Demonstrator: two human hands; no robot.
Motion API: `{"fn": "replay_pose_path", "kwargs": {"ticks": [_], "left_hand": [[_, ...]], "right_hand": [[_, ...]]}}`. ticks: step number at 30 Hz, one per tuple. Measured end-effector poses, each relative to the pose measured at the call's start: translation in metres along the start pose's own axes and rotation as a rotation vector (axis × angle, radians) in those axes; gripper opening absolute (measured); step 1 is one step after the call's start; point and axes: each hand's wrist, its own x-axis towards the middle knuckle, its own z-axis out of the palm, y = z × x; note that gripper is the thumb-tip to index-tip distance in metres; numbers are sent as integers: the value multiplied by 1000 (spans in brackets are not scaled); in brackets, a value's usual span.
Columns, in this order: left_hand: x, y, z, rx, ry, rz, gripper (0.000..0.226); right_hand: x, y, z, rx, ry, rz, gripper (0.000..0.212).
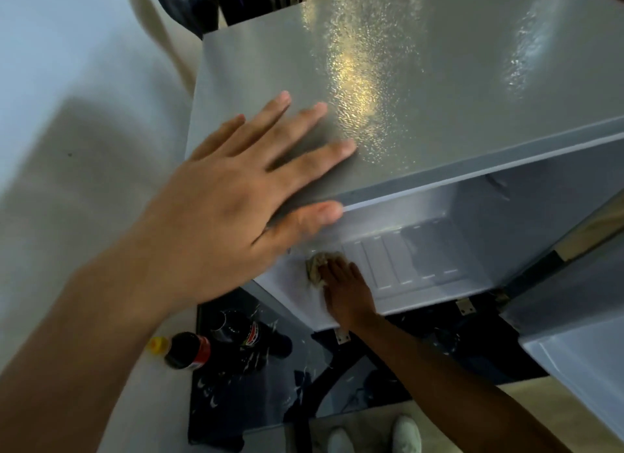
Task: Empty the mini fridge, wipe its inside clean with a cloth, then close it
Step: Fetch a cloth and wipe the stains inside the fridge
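Observation:
The grey mini fridge (422,81) stands open below me, its white inside (439,236) showing no items. My left hand (236,196) lies flat with spread fingers on the fridge's top near its front left corner. My right hand (347,290) reaches inside and presses a crumpled beige cloth (315,267) against the fridge's floor at the left. The cloth is partly hidden under my fingers. The open door (574,334) hangs at the right.
Dark drink bottles, one with a red label (189,349) and one taller (239,331), plus a small yellow-capped item (158,344), stand on the floor left of the fridge. My shoes (374,432) show at the bottom. A white wall is at the left.

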Motion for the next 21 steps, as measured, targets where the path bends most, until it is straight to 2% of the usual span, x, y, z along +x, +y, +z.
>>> {"fn": "replay_pose_path", "kwargs": {"ticks": [3, 6, 11, 14, 17, 21], "left_hand": [[-20, -14, 1, -31, -66, 14, 59], [-21, -19, 3, -115, -63, 12, 58], [-19, -18, 9, -108, -3, 17, 51], [-19, -20, 12, -82, 26, 13, 51], [-20, -19, 13, -78, 38, 13, 50], [-18, -20, 15, -83, 73, 19, 49]], "right_hand": [[35, -9, -2, 3, -98, 137, 62], [44, -24, 8, 62, -83, 230, 60], [-9, -18, 8, 81, -11, 41, 54], [-56, -8, 6, 93, 109, -94, 41], [-80, -3, 6, 105, 105, -119, 44], [-49, 19, -3, 135, 186, -56, 45]]}}
